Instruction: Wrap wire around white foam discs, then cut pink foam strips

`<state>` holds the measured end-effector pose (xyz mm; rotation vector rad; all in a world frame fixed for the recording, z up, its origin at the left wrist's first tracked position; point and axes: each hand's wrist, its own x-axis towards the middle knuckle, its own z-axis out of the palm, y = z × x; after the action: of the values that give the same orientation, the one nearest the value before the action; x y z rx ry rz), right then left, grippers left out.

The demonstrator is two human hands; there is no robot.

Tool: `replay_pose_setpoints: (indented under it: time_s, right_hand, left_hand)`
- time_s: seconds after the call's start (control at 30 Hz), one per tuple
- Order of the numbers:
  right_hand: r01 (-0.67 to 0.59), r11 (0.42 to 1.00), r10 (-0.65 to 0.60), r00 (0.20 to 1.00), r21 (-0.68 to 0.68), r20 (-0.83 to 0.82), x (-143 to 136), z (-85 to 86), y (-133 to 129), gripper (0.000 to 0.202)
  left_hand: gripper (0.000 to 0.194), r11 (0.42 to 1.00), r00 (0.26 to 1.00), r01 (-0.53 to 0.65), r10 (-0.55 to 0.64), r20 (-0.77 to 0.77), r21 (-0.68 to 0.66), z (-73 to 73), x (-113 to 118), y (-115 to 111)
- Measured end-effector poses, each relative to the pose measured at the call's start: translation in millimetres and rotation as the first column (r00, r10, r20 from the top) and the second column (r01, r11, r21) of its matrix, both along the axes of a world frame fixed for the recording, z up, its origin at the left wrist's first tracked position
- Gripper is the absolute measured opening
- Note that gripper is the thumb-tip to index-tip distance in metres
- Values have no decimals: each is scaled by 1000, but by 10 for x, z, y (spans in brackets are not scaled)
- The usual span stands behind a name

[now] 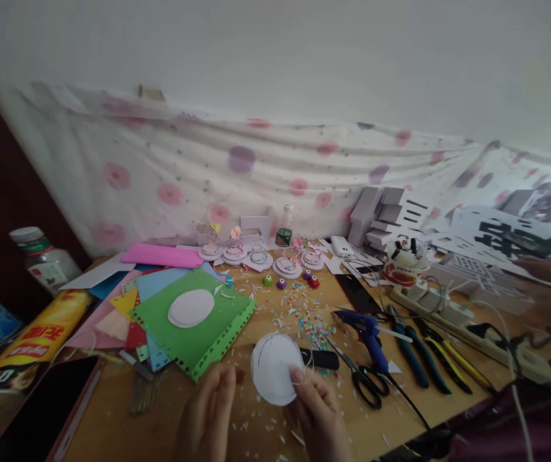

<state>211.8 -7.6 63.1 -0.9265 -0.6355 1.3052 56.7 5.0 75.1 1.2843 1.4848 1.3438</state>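
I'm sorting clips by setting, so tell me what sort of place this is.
Likely a home craft table: a blue glue gun, scissors and a green sheet lie on it.

No wording could be read with certainty. Well to the left of the fingers of the left hand (pixel 208 410), a yellow package (pixel 39 337) bore red and white characters, too blurred to make out. Beyond both hands' fingers, a green label (pixel 283 238) on a clear bottle carried illegible pale lettering. Far right of the fingers of the right hand (pixel 318 407), a white sheet (pixel 509 232) showed large, unclear black strokes.
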Motion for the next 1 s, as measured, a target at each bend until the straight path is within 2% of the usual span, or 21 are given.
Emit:
replay_pose_setpoints:
  time_s: [0.07,0.13,0.27,0.33,0.5,0.63,0.77,0.93,1.0]
  right_hand:
    - [-24,1000,24,998,3,57,-32,37,-44,57]
    - [-51,999,49,991,11,124,-48,58,-78,58]
    - [-82,996,72,975,37,211,-46,31,-89,59]
    - [-98,993,82,971,64,224,-45,-27,-70,59]
    - [-104,982,73,978,156,194,-88,-169,-57,63]
    - [-56,987,14,965,153,263,-94,-128,-115,54]
    - [-92,977,6,914,192,406,-47,-86,-165,57]
    - [-87,980,-3,891,177,454,-33,-148,-210,60]
    - [-100,979,4,880,178,475,-41,-147,-223,61]
  left_hand:
    - [47,996,1000,4,-5,-12,-88,-39,65,-2]
    - [50,993,1000,12,-10,14,-118,-41,121,-7]
    - [57,980,975,183,-170,143,-79,39,171,-2]
    - [59,972,957,228,-213,196,-59,51,166,20]
    - [58,962,932,265,-240,271,-59,-107,134,67]
    - [56,966,943,258,-249,222,-13,-177,120,49]
    - [48,973,961,231,-233,150,31,-108,108,25]
    - [36,982,991,131,-134,19,137,-56,80,22]
    - [36,980,990,133,-125,-61,147,-64,55,27]
